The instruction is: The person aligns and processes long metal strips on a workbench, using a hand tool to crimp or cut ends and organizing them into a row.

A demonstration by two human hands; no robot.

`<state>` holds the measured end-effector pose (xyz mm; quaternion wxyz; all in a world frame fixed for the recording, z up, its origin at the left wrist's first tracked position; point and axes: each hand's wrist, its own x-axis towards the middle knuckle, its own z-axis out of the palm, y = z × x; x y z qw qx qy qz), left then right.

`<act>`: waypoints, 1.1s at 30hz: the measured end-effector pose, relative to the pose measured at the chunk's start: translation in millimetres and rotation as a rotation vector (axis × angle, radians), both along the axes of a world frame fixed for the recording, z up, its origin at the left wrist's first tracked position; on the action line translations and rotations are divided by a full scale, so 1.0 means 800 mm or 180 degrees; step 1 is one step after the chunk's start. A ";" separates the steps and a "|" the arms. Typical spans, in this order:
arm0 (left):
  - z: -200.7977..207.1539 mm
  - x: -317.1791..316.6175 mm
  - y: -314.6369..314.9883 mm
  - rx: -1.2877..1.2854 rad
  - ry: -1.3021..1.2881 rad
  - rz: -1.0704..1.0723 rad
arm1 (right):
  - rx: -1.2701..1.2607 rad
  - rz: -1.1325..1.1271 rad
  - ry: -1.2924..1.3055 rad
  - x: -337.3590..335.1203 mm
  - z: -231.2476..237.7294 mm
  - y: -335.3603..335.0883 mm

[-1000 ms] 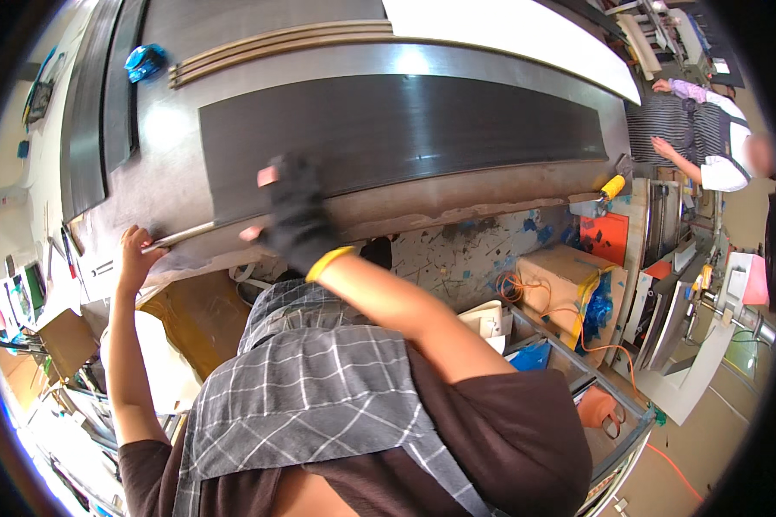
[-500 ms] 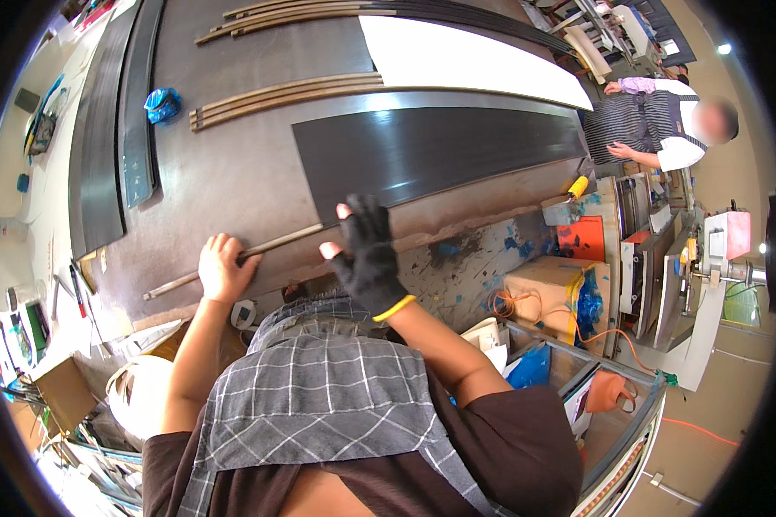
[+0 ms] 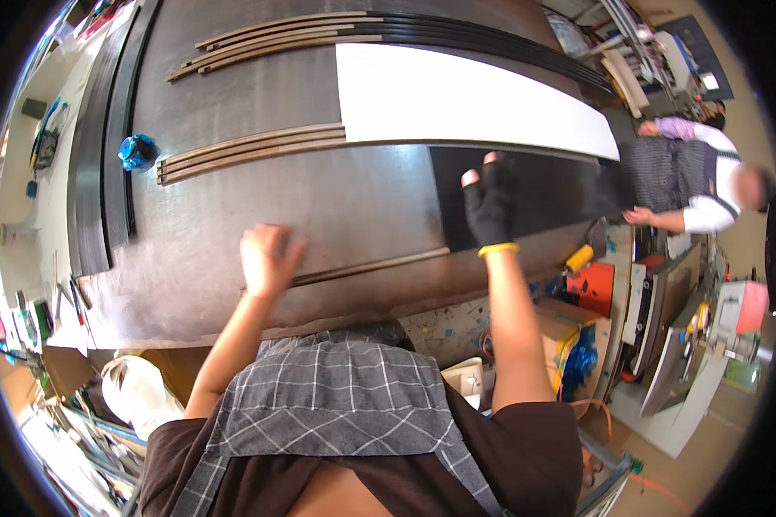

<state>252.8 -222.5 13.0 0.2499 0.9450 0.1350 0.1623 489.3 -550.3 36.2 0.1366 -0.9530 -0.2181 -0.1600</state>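
My right hand (image 3: 493, 202), in a black glove with bare fingertips and a yellow cuff, lies over a black sheet (image 3: 547, 198) with its fingers stretched out. A thin strip (image 3: 375, 265) runs along the table with one end by the sheet's near left corner. My left hand (image 3: 267, 258), bare and a little blurred, is over the strip's left part, thumb apart from loosely bent fingers; no held object shows. Beyond the black sheet is a white sheet (image 3: 457, 95), with a bundle of brown strips (image 3: 250, 153) reaching out from its left side.
The dark table (image 3: 207, 207) also bears long strips (image 3: 302, 33) at the back, black sheets (image 3: 99, 172) at the left and a blue plastic-wrapped lump (image 3: 136, 152). A yellow-handled tool (image 3: 579, 258) lies at the near right edge. A co-worker (image 3: 681, 172) stands at the right end.
The black sheet and the thin strip have slid right. My right hand has moved right and farther out with the sheet. My left hand no longer grips the strip.
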 end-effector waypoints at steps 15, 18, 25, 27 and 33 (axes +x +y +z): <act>-0.087 0.003 0.372 -0.2173 0.0026 0.2579 | 0.0719 0.1166 0.0580 -0.017 -0.074 0.278; -0.071 0.016 0.363 -0.2975 -0.0186 0.2621 | 0.0720 0.1169 0.0944 -0.034 -0.052 0.291; -0.035 -0.021 0.403 -0.3358 -0.0697 0.2048 | 0.3718 -0.1365 0.1911 0.014 -0.056 0.141; 0.026 -0.007 0.380 -0.3322 -0.0873 0.2019 | 0.5399 -0.1655 0.2696 0.050 -0.056 0.095; 0.065 -0.040 0.369 -0.3008 -0.1348 0.1913 | 0.6771 -0.1883 0.2664 0.099 0.018 0.086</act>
